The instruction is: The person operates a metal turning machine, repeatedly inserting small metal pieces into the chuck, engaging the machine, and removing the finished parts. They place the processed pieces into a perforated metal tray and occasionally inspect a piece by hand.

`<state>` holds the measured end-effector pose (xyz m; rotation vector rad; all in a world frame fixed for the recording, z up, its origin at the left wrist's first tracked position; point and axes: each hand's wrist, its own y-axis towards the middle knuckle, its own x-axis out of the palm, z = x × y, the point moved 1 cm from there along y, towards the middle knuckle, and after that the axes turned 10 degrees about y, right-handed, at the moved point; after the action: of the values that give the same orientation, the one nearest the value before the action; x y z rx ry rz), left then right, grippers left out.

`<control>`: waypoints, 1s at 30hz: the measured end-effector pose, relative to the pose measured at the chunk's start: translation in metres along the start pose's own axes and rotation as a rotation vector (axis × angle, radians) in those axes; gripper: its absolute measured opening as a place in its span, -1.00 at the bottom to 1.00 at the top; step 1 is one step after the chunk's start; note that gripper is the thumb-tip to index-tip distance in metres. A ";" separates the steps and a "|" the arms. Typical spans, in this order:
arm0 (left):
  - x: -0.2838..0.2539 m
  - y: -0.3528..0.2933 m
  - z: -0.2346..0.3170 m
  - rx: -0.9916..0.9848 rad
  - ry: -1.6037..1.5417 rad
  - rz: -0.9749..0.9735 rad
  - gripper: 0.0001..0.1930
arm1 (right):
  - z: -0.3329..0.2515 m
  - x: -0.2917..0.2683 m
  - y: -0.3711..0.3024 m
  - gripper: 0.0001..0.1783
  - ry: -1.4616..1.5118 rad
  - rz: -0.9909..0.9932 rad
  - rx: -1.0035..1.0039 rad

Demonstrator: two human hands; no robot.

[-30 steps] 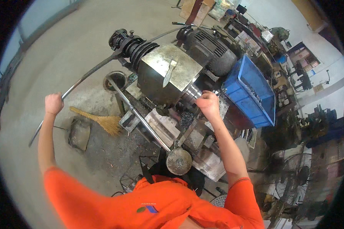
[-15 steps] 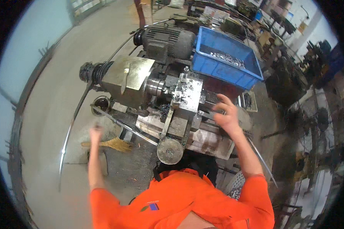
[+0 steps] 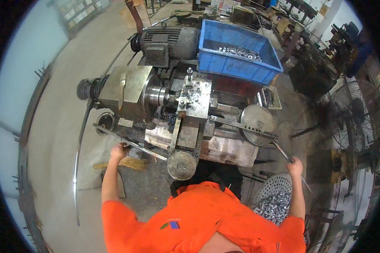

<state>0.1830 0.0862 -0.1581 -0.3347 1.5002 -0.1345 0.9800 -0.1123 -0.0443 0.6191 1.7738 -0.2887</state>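
Note:
My right hand [image 3: 295,166] is closed around the metal rod handle [image 3: 281,150] that slants out from the round disc wheel [image 3: 257,120] on the right of a small lathe. On the left, my left hand [image 3: 117,152] is closed, its fingertips beside the long lever bar [image 3: 133,144]; whether they touch it, or what they hold, I cannot make out. Between my hands stand the lathe's chuck [image 3: 158,95] and the steel tool block [image 3: 198,99] with its clamped tool posts. Dark chips lie below the chuck. A round handwheel [image 3: 181,165] sits nearest my body.
A blue crate [image 3: 240,69] with small metal parts stands behind the lathe, next to a motor [image 3: 169,42]. A perforated basket [image 3: 274,187] of metal parts is by my right forearm. A straw broom [image 3: 128,163] lies on the floor under my left hand. A caged fan [image 3: 352,111] stands right.
My right hand has moved down and right from beside the tool block and closed on the rod handle. My left hand has come inward, nearer the lever bar. The view has shifted slightly.

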 end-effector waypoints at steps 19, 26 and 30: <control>-0.049 0.014 0.017 -0.317 -1.216 0.355 -0.63 | -0.032 0.049 -0.190 -0.79 0.615 -0.205 0.389; -0.065 -0.004 0.039 -0.287 -1.233 0.410 -0.61 | -0.046 0.051 -0.199 -0.81 0.646 -0.183 0.397; -0.059 0.006 0.021 -0.274 -1.196 0.314 -0.61 | -0.038 0.059 -0.204 -0.78 0.724 -0.224 0.428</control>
<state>0.1992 0.1118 -0.1027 -0.3023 0.3576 0.4634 0.8269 -0.2474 -0.1137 0.9036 2.5129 -0.6725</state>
